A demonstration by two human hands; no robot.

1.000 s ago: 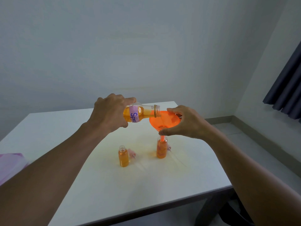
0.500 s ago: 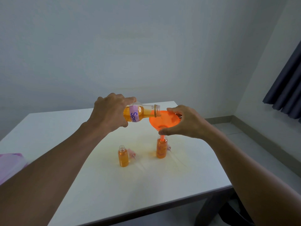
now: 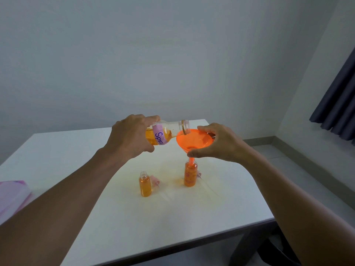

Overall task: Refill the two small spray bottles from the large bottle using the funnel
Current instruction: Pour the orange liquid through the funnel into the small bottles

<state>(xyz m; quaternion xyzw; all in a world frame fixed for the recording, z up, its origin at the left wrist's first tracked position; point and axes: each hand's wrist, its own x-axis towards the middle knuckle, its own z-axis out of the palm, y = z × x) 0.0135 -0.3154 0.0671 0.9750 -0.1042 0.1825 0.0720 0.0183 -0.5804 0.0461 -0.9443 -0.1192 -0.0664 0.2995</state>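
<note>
My left hand [image 3: 130, 137] grips the large clear bottle [image 3: 169, 131] with a pink label, held nearly level, its open mouth over the rim of the orange funnel [image 3: 194, 140]. The bottle's orange liquid sits back from its neck. My right hand [image 3: 219, 143] pinches the funnel, whose spout sits in the right small spray bottle [image 3: 190, 174], full of orange liquid. The left small spray bottle [image 3: 145, 184] stands open on the white table [image 3: 115, 217], also filled with orange liquid.
Two pink spray caps lie on the table, one [image 3: 155, 181] beside the left small bottle and one [image 3: 199, 174] beside the right. A pink-white container [image 3: 11, 196] sits at the table's left edge. A dark curtain [image 3: 338, 104] hangs at the right.
My left hand has tipped the large bottle back towards level, so its liquid has run away from the neck. The funnel and small bottles have stayed in place.
</note>
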